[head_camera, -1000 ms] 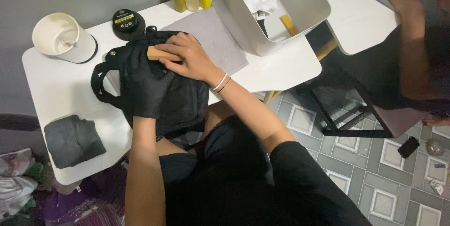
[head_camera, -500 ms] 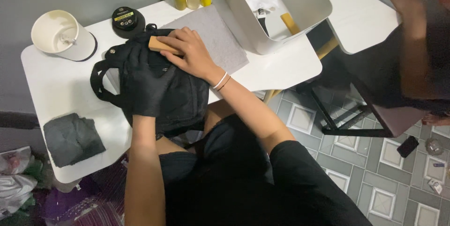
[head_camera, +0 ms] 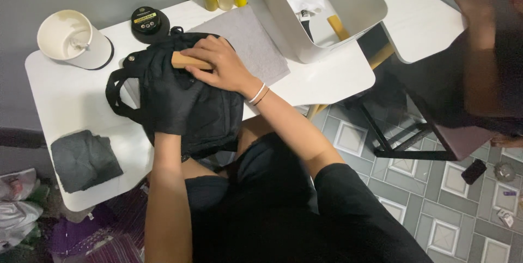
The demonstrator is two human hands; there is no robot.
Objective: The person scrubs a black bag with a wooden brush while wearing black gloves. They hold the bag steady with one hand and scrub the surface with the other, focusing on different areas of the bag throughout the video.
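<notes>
The right hand was clamped on a wooden brush, which had slid from the middle of the black bag toward its upper edge since a second earlier. The gloved left hand stayed pressed flat on the bag, fingers seemingly spread (black on black makes that hard to read). The bag lay on the white table, near the grey cloth, with a white cup and round tin beyond.
</notes>
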